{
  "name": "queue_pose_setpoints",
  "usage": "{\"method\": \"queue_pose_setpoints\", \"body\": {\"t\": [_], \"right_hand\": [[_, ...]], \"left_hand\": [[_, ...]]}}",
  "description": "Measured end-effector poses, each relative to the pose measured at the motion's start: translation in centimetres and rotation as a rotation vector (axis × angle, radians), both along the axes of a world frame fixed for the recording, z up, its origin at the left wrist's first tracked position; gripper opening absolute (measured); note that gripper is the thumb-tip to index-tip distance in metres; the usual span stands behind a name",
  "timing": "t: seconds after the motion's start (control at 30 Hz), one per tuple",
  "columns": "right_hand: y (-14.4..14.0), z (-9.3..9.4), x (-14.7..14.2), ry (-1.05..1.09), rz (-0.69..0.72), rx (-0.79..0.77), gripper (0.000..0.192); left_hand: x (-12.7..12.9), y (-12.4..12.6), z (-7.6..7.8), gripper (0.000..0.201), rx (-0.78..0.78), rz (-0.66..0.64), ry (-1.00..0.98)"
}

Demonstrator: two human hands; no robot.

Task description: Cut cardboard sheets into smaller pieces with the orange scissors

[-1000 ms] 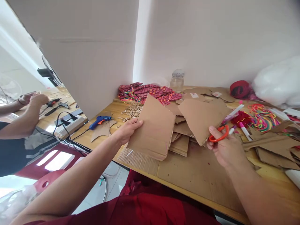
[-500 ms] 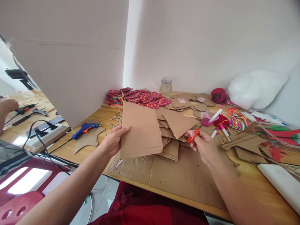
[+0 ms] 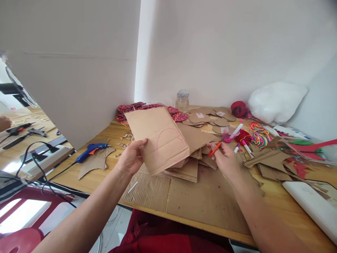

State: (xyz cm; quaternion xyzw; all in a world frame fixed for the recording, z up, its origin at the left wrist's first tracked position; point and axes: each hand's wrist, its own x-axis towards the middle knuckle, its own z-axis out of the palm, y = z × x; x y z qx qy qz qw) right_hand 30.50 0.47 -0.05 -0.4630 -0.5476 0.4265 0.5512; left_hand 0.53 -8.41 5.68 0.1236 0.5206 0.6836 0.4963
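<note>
My left hand grips the left edge of a piece of cardboard, thumb on top. The sheet is tilted above the table, and a faint pink curved outline shows on its face. In my right hand are orange-handled scissors, fingers closed around the handles. The scissors lie beside the corner of another cardboard piece, and I cannot tell whether the right fingers touch it too. Under both pieces sits a stack of cardboard, partly hidden.
A blue glue gun rests on a cardboard scrap at left. Behind are red patterned fabric pieces, a glass jar and rounded cardboard cut-outs. Rightward lie markers, colourful cords, a white stuffed bag and scraps.
The cardboard in my left hand has turned, and a pink drawn outline now shows on it. The right hand keeps the scissors at nearly the same place. The view has shifted slightly.
</note>
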Motion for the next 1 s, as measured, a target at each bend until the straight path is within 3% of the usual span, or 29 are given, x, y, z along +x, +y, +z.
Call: {"method": "queue_pose_setpoints", "body": {"t": [0.13, 0.33, 0.5, 0.6, 0.83, 0.9, 1.0], "right_hand": [[0.3, 0.9, -0.4, 0.006, 0.095, 0.025, 0.037], [-1.2, 1.6, -0.1, 0.235, -0.017, 0.003, 0.039], [-3.4, 2.5, -2.1, 0.344, 0.164, -0.120, 0.042], [-3.9, 3.1, -3.1, 0.471, 0.189, -0.173, 0.046], [-3.4, 2.8, -2.2, 0.525, 0.234, -0.238, 0.048], [-3.2, 2.5, -1.9, 0.467, 0.211, -0.256, 0.048], [-2.8, 2.3, -1.3, 0.437, 0.132, -0.271, 0.043]], "left_hand": [[1.6, 0.4, 0.7, 0.029, 0.112, -0.065, -0.006], [4.1, 1.5, 0.8, 0.022, 0.297, -0.077, -0.126], [7.2, 2.1, 0.5, 0.024, 0.286, -0.122, -0.215], [8.8, 2.0, 0.3, 0.032, 0.298, -0.186, -0.203], [9.4, 2.0, -1.6, 0.039, 0.195, -0.287, -0.149], [9.4, 1.9, -2.1, 0.033, 0.168, -0.385, -0.085], [9.5, 0.8, -1.5, 0.042, 0.104, -0.769, 0.122]]}}
